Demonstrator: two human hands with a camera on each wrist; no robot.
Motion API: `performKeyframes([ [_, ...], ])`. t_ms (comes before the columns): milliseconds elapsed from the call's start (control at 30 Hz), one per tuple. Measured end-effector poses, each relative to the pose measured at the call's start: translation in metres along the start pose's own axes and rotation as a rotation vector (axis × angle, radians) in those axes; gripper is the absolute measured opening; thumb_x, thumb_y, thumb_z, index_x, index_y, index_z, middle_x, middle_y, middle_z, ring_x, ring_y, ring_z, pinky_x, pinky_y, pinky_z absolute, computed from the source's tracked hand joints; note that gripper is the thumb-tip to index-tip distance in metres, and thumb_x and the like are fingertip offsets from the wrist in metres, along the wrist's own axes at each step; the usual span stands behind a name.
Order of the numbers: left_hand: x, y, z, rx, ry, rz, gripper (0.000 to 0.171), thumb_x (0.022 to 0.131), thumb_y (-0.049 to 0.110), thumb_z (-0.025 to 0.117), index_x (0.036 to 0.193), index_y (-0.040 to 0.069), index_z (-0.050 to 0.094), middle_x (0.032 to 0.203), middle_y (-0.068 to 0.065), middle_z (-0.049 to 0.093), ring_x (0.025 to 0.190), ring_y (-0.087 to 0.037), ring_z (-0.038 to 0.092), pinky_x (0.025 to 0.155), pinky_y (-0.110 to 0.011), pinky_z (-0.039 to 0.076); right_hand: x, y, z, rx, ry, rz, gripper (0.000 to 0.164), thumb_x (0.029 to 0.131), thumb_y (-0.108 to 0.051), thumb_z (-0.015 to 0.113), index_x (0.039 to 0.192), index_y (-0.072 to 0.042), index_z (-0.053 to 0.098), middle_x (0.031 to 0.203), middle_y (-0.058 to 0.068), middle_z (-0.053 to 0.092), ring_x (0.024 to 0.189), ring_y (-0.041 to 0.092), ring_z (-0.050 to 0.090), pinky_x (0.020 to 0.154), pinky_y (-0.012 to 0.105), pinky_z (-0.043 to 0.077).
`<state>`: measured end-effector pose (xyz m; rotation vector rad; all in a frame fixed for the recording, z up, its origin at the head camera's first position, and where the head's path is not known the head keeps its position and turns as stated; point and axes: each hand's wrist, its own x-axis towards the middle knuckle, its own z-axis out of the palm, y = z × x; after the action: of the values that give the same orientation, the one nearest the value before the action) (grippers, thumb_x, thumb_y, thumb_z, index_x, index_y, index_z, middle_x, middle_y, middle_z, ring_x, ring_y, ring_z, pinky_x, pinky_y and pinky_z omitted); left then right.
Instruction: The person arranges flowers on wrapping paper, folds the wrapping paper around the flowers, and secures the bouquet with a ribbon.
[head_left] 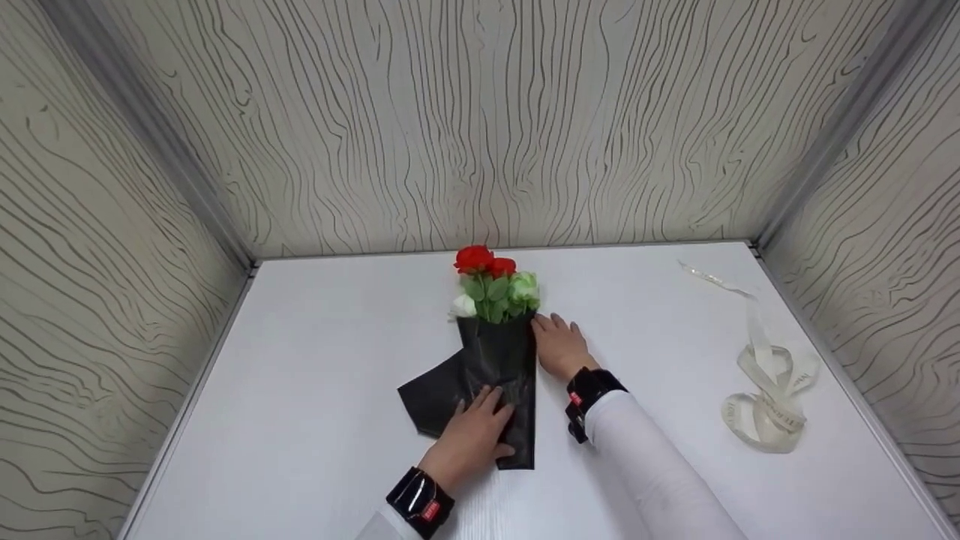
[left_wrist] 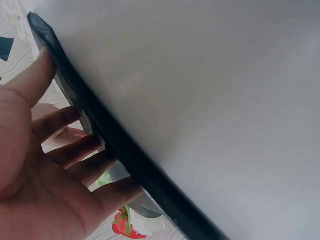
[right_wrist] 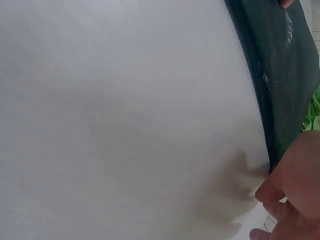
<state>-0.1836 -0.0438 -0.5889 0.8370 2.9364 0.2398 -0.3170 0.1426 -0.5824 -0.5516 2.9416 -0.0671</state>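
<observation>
A bouquet of artificial flowers lies on the white table, wrapped in black paper. Red roses, a pale green bloom and a white one show above the wrap with green leaves. My left hand rests on the lower front of the paper, fingers spread; the left wrist view shows them reaching over the dark paper edge. At the upper right edge of the wrap, my right hand touches the paper, fingers fairly straight. A loose paper flap sticks out to the left.
On the table's right side lies a loosely coiled cream ribbon with print on it, one end trailing toward the back. Wood-grain patterned panels enclose the white table at the back and both sides.
</observation>
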Motion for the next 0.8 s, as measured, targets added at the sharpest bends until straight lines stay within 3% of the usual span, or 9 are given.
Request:
performKeyframes([
  [167,0.002,-0.001,-0.001,-0.001,0.026,0.013,0.066,0.077,0.049,0.065,0.132,0.014,0.048,0.138,-0.013,0.037,0.128,-0.031,0.031,0.091,-0.054,0.037,-0.001,-0.003,0.002,0.056,0.001,0.023,0.043,0.096,-0.012,0.04,0.137,-0.001,0.037,0.141,0.013,0.033,0.129,0.033,0.027,0.098,0.052,0.028],
  [300,0.004,-0.005,-0.003,-0.007,0.052,0.011,0.068,0.074,0.051,0.067,0.13,0.016,0.05,0.136,-0.01,0.039,0.126,-0.028,0.034,0.086,-0.053,0.041,-0.014,-0.009,0.005,0.091,0.041,0.001,0.042,0.092,-0.012,0.045,0.132,0.001,0.042,0.136,0.015,0.039,0.125,0.033,0.033,0.096,0.049,0.033],
  [600,0.001,-0.005,-0.001,-0.011,0.07,-0.022,0.064,0.076,0.054,0.065,0.128,0.02,0.053,0.139,-0.019,0.03,0.127,-0.032,0.028,0.086,-0.053,0.041,-0.08,-0.025,0.009,0.139,0.09,-0.106,0.042,0.087,-0.02,0.059,0.124,0.001,0.052,0.123,0.017,0.049,0.111,0.032,0.048,0.086,0.045,0.043],
  [800,-0.004,0.0,-0.003,0.044,0.069,-0.062,0.067,0.077,0.055,0.062,0.133,0.02,0.048,0.133,-0.018,0.041,0.12,-0.031,0.041,0.088,-0.051,0.039,-0.113,-0.033,0.016,0.175,0.169,-0.047,0.047,0.083,-0.027,0.065,0.118,0.003,0.056,0.11,0.017,0.053,0.1,0.031,0.052,0.078,0.045,0.046],
])
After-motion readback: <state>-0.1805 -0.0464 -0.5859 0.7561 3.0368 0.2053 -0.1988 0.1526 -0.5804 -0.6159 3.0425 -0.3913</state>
